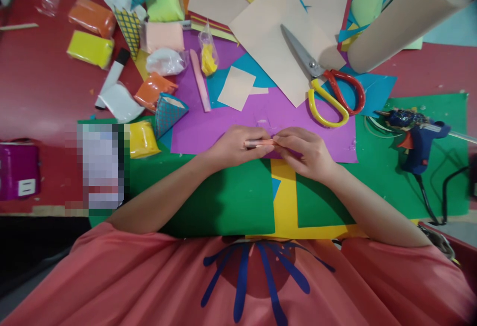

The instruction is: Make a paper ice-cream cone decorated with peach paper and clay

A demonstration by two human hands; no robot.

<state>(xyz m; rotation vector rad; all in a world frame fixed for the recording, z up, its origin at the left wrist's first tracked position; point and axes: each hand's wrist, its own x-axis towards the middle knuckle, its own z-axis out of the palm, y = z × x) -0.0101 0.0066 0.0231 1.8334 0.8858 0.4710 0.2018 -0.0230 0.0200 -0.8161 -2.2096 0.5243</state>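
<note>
Centrally, pinkish rod (260, 143), in left hand (238, 143), right hand (306, 150) at end.

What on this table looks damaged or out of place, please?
The blue plastic glue gun lies on its side on a green rectangular sheet; its dark front end looks lumpy, perhaps from dried glue.

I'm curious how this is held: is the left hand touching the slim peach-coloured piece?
Touching. The head view shows it plainly: the slim peach-coloured piece lies held between the thumb and fingers of the left hand.
</note>
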